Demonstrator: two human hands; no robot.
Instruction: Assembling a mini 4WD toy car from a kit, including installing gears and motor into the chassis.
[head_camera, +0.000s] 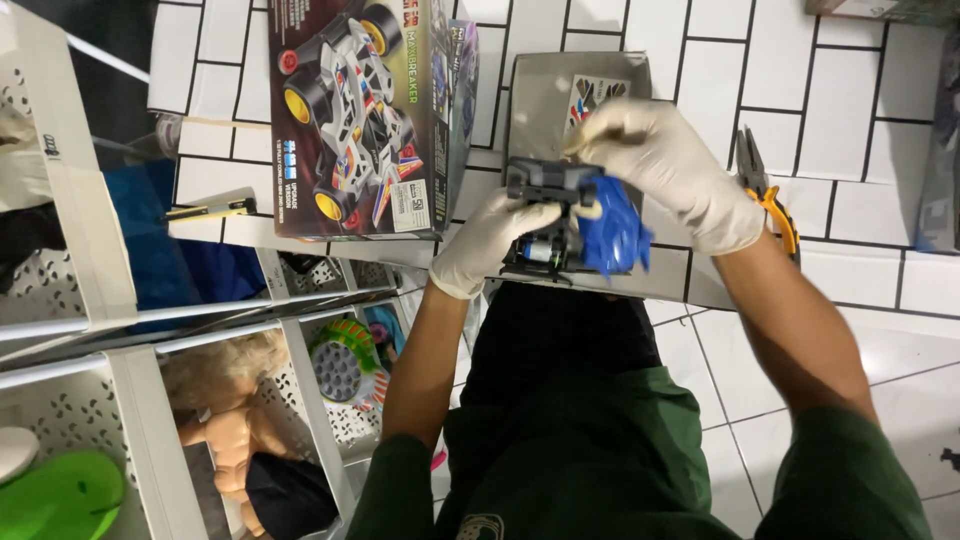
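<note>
Both my hands wear pale gloves and meet over a small toy car chassis (545, 215), dark grey with a little motor showing. My left hand (490, 240) grips the chassis from the near side. My right hand (665, 165) comes from above, fingers pinched on the chassis top, with a blue plastic car body shell (612, 235) under its palm. A grey sheet with a sticker page (570, 100) lies on the white tiled floor beneath.
A toy car kit box (365, 115) lies to the left. Pliers with orange handles (770, 195) rest right of my hands, and a yellow cutter knife (210, 210) lies far left. White perforated shelves (130, 330) hold a doll, a green sandal and toys.
</note>
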